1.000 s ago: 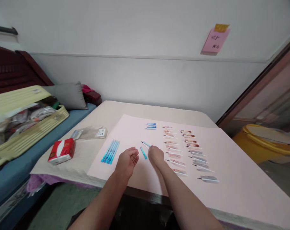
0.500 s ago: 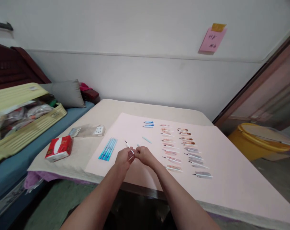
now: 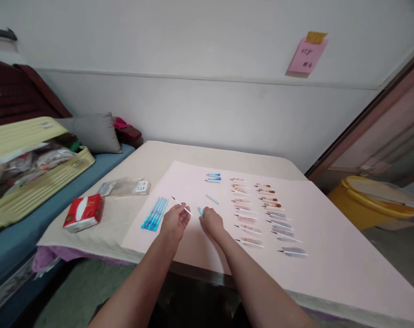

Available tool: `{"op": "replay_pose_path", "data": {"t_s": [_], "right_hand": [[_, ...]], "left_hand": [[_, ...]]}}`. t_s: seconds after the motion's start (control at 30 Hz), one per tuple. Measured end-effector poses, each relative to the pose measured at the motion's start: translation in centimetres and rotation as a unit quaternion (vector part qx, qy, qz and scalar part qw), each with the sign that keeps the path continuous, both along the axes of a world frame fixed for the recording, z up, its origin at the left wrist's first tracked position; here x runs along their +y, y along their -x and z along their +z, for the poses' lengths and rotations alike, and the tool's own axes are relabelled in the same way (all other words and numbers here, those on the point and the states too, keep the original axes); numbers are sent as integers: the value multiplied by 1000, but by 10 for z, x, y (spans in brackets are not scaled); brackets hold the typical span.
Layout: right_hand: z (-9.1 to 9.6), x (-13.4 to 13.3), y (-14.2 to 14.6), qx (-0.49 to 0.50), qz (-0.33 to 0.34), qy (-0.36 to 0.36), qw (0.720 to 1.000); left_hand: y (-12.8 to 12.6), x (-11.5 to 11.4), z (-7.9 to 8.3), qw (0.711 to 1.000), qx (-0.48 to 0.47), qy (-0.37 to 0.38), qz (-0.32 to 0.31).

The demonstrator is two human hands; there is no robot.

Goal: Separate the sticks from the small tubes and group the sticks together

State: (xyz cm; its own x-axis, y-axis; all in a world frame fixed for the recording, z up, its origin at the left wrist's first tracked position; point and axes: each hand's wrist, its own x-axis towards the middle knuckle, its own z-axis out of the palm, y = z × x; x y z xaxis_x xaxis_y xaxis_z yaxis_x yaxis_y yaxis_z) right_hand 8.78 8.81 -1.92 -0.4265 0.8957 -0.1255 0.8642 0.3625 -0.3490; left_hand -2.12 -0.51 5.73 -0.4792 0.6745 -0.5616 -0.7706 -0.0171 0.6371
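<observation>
On my feed: white wall behind, bed off left, yellow bin at right. Worktop sits against or near the wall, can't tell which; pink sheet covers much of it. Rows of pen parts lie right, bundle of blue pens left. Left hand is just beside the bundle; right hand is just short of a loose pale-blue piece. That piece runs far-left to near-right, and I make the right hand nearer. Right grip: closed round a blue-green piece, mostly hidden, one end showing. Left grip: narrow, pinching a white refill. Key relation: refill slants, dark tip far-left, plain end near-right towards the right grip, small gap between.
</observation>
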Motion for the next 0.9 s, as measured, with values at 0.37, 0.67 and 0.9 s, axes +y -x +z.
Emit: {"op": "replay_pose_path", "data": {"t_s": [0.37, 0.67, 0.9], "right_hand": [[29, -8, -12, 161, 83, 2, 983], [55, -27, -35, 291, 157, 0, 944], [63, -32, -36, 259, 155, -24, 953]], "left_hand": [[14, 2, 1, 998, -14, -30, 49], [0, 0, 1, 994, 78, -65, 44], [-3, -1, 3, 987, 126, -92, 44]]}}
